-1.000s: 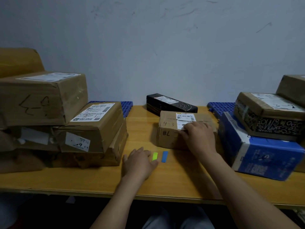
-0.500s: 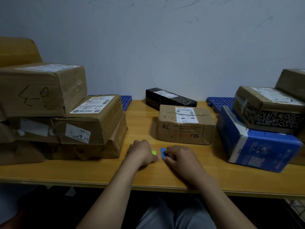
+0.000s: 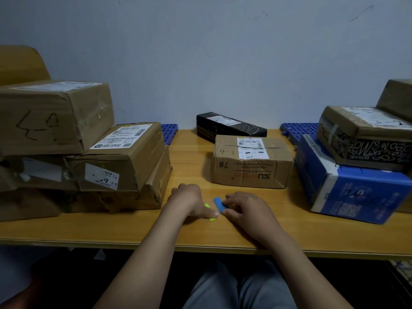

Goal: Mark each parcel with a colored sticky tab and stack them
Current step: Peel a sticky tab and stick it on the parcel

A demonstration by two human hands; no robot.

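Status: the right hand pinches the blue tabs between thumb and forefinger, lifting one end off the table. The left hand lies with its thumb across the green tabs, fingers curled under; whether it grips them or only pins them cannot be told. Both pads sit near the front edge, between the hands. The target parcel, marked #7, stands just behind them, apart from both hands, and shows no tab.

Likely faults:
- Several blue tabs peel together. Cause: the pinch takes the whole pad end, not the top leaf.
- The pad slides or lifts whole. Cause: nothing holds it down while the right hand pulls.
- The tab curls and sticks to a fingertip. Cause: grip on the adhesive end.
- The green tabs are dragged towards the table edge. Cause: the left thumb shifts while steadying.
- The tab covers the parcel's shipping label. Cause: careless placement on top
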